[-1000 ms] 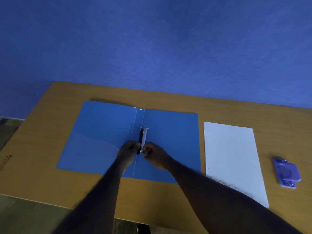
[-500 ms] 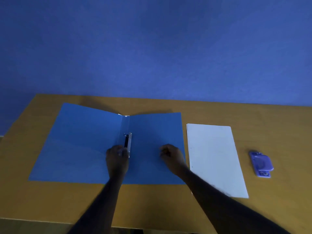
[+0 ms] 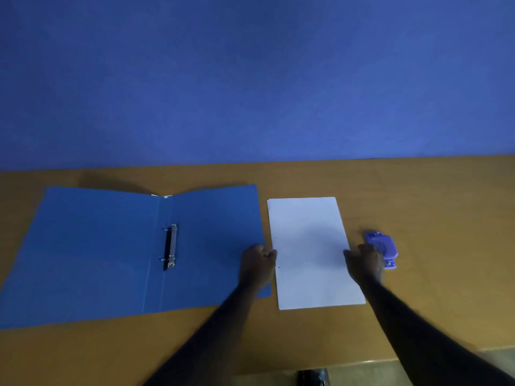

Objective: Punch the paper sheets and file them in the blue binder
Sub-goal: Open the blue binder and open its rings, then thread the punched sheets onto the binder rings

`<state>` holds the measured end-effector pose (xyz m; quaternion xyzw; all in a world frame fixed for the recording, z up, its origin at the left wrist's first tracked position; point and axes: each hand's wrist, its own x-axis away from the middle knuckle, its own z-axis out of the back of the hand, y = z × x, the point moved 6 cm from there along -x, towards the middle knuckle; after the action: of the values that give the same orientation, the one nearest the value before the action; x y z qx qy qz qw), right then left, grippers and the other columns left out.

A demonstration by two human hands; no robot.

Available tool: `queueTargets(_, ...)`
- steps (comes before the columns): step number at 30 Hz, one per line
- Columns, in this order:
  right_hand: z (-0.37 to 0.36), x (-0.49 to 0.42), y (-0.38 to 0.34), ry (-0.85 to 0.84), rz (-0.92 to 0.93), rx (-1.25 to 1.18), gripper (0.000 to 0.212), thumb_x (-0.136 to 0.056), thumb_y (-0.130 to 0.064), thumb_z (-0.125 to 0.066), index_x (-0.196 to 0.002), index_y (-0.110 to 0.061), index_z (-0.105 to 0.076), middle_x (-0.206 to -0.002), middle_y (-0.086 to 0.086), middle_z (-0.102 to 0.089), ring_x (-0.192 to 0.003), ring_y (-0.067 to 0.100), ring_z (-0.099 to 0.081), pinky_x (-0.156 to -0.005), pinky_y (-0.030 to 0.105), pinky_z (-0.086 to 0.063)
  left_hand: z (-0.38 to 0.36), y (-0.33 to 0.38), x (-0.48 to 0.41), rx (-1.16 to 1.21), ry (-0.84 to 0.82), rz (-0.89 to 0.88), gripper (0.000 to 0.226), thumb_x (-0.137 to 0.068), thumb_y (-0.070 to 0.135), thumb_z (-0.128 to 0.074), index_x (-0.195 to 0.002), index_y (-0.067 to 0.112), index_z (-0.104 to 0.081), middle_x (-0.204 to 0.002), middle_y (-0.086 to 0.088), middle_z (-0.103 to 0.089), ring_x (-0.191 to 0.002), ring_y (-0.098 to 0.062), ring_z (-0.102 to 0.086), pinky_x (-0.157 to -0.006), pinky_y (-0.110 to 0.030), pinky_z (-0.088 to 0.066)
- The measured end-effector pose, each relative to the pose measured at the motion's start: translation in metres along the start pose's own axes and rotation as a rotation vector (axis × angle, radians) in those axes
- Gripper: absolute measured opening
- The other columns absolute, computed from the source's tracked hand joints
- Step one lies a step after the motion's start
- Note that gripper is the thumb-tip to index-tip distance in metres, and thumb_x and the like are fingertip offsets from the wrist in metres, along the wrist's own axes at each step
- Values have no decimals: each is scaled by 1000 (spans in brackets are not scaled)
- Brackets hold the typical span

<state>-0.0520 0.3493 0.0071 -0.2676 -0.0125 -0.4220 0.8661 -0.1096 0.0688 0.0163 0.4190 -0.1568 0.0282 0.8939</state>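
Your paper sheets (image 3: 309, 254) lie flat on the table (image 3: 418, 204), between the open blue binder (image 3: 97, 246) and the punch (image 3: 384, 245). Your left hand (image 3: 257, 267) and right hand (image 3: 365, 264) curl their fingers against the sheets' side edges. In this dim view I cannot tell whether they pinch them.

From here, the table (image 3: 446, 218) is open right of the punch (image 3: 386, 247) and in a strip back to the wall (image 3: 250, 79). A narrow lane runs between the binder (image 3: 97, 246) and the paper (image 3: 309, 246), and the left hand (image 3: 257, 266) blocks its middle. The right hand (image 3: 365, 263) fills the gap between paper and punch. On the flat binder only the rings (image 3: 170, 246) stand up.
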Motion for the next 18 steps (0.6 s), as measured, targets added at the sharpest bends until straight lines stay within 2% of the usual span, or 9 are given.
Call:
queueTargets(3,-1,2,5,-20,1,54,47,-79,-29,-76,-105,8,-64,-111,26,-64,-110,41,-55,-94,47,-46,-11,4,-1,-25,-13,67,47,-87,28,-57,-51,12,-30,-50,-2,-33,-53,-19,-40,-52,-31,-28)
queueTargets(6,-7,10,0,-48,-26,43,71,-73,-37,-82,-124,3,-52,-124,23,-55,-118,40,-49,-99,46,-42,-13,4,-3,-25,2,111,48,-84,24,-58,-50,12,-26,-49,-4,-30,-52,-19,-37,-53,-30,-27)
queueTargets(8,-13,13,-6,-60,-50,16,79,-69,-40,-85,-127,-2,-48,-129,20,-52,-120,38,-48,-99,47,-42,-16,6,-6,-24,-3,143,47,-83,25,-59,-50,11,-27,-49,-4,-32,-49,-18,-36,-52,-29,-28)
queueTargets(14,-23,13,-10,-93,-145,57,95,-57,-46,-90,-131,-9,-42,-135,18,-44,-127,38,-40,-102,53,-39,-20,7,-8,-1,8,181,48,-81,26,-62,-49,13,-28,-47,-2,-33,-44,-15,-35,-46,-25,-26)
queueTargets(18,-27,5,-9,-151,-190,21,93,-52,-41,-93,-125,-7,-47,-127,17,-55,-119,37,-50,-98,53,-44,-21,8,-7,-3,12,163,47,-80,26,-62,-49,14,-29,-48,-2,-33,-46,-16,-35,-48,-25,-27)
